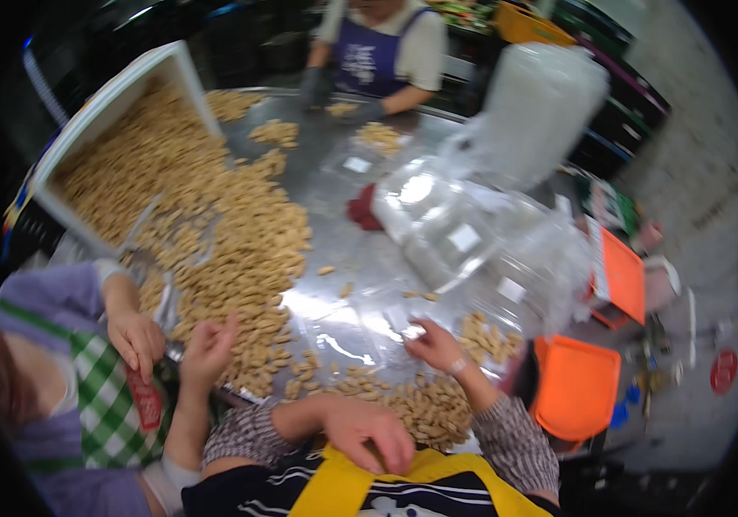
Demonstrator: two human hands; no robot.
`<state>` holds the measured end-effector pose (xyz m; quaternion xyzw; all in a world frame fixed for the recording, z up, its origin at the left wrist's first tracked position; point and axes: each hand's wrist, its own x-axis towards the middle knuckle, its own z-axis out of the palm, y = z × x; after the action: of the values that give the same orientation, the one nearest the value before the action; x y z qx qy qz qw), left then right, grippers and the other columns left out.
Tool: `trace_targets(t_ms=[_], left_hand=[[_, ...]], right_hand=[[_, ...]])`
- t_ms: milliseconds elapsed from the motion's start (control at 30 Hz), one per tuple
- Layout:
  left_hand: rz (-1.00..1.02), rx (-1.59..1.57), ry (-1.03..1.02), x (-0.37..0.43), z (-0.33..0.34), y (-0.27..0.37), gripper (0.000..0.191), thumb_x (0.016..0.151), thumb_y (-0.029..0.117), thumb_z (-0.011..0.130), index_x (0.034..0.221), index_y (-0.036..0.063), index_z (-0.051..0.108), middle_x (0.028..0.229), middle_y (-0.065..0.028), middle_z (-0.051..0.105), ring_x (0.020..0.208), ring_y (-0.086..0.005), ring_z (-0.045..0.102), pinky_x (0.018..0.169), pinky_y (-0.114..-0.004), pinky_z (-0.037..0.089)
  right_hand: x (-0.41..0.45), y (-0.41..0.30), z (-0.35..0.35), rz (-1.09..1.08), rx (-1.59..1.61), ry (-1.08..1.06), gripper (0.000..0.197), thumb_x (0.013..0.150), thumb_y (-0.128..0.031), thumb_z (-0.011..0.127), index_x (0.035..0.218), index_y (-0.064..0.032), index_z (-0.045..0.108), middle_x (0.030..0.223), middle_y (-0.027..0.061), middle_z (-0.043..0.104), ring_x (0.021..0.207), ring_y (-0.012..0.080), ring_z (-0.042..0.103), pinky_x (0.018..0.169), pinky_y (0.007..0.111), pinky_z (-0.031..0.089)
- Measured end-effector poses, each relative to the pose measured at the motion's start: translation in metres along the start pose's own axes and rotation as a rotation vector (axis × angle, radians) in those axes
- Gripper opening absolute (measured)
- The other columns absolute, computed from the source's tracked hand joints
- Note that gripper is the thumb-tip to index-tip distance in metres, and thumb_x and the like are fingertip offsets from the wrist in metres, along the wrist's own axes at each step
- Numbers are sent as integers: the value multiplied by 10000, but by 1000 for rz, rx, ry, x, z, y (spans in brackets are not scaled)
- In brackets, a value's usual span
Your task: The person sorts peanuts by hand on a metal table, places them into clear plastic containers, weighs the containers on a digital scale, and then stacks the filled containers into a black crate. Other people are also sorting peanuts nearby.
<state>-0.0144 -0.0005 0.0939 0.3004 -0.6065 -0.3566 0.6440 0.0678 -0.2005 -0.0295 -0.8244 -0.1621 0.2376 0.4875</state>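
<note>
My left hand (pixel 369 434) is close to my yellow apron (pixel 336 481), fingers curled down; whether it holds anything is hidden. Just beyond it lies a pile of unshelled peanuts (pixel 430 410) at the near table edge. My right hand (pixel 433 346) reaches over the metal table with its fingertips at the rim of a clear plastic tray (pixel 369 333) that has a white label (pixel 398 318). Beside that hand, more peanuts (pixel 488 337) lie on the right. A large heap of peanuts (pixel 246 239) spreads across the table's left part.
A white foam box (pixel 191 84) lies tipped at the left, spilling peanuts. Stacked clear trays (pixel 433 220) and a tall bagged stack (pixel 537 110) stand right. Orange lids (pixel 579 388) are at the right edge. One co-worker (pixel 375 58) stands opposite; another's hands (pixel 207 352) are at my left.
</note>
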Motion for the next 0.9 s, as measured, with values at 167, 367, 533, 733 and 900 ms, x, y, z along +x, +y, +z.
trace_targets(t_ms=[167, 367, 533, 733, 900], left_hand=[[77, 28, 65, 0, 14, 7, 247, 889, 200, 550, 915, -38, 609, 936, -164, 596, 897, -310, 568, 792, -383, 435], [91, 228, 306, -1, 45, -9, 269, 892, 222, 546, 854, -39, 604, 861, -148, 592, 826, -277, 561, 752, -358, 428], [47, 172, 308, -20, 55, -38, 284, 884, 232, 558, 784, -32, 592, 796, -138, 587, 759, -260, 553, 712, -353, 424], [-38, -17, 364, -46, 38, -45, 320, 874, 245, 573, 700, -23, 577, 719, -126, 581, 678, -240, 543, 665, -347, 420], [-71, -42, 1033, -85, 1, -38, 311, 847, 147, 552, 552, 59, 506, 563, -18, 493, 477, -90, 440, 450, -224, 330]], right_hand=[[50, -30, -29, 56, 247, 162, 473, 849, -186, 599, 1248, 8, 433, 811, 122, 653, 671, 150, 624, 610, 265, 502], [11, -28, 7, 94, 339, -163, 296, 870, -49, 548, 1157, 11, 511, 849, 103, 648, 715, 128, 607, 630, 250, 506], [-17, 3, 55, 141, 246, -383, 320, 854, -86, 608, 1148, 19, 537, 895, 100, 652, 792, 130, 615, 705, 246, 500], [-31, -4, 46, 71, 123, -397, 317, 844, -111, 632, 1126, 14, 561, 897, 82, 654, 803, 108, 608, 718, 239, 490], [-39, -9, 29, 41, 6, -376, 307, 843, -116, 636, 1114, 11, 569, 872, 84, 659, 797, 110, 612, 717, 240, 490]])
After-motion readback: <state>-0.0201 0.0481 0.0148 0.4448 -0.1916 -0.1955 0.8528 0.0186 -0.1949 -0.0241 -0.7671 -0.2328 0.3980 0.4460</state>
